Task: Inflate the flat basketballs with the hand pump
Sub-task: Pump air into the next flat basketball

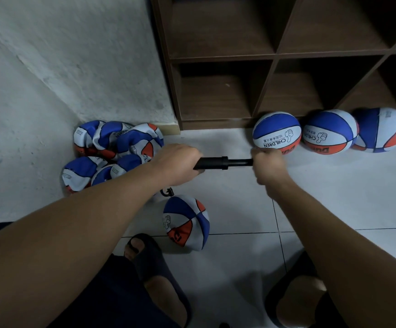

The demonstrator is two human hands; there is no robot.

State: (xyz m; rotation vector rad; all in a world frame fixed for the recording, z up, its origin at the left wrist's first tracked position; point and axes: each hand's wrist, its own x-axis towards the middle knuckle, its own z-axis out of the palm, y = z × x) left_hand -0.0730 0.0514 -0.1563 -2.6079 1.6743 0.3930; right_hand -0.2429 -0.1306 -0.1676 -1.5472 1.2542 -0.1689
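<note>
Sandalled feet (155, 278) frame the nearest of the balls — a half-collapsed basketball (187, 223) lying on the tiled floor (239, 209) between them, with a short black hose (167, 192) curling toward its upper side. Whether the needle is seated in the valve cannot be told; the left forearm hides that joint.

Above it, the hand pump (216, 163) is held level. The left hand (175, 165) grips the barrel, fingers curled tight round it; the right hand (269, 162) is closed round the handle end, which is itself hidden in the fist, with the thin rod showing between the barrel cap and the fist — so the pump looks part-way through a stroke.

To pump well, I would keep barrel and rod in one straight line, brace the barrel hand steady so the hose does not tug at the valve, and use full, even strokes until the dented side rounds out.

Farther off, a heap of flat basketballs (111, 150) waits in the corner at left, and three inflated balls (277, 133) sit in a row against the foot of the wooden shelf (275, 55).
</note>
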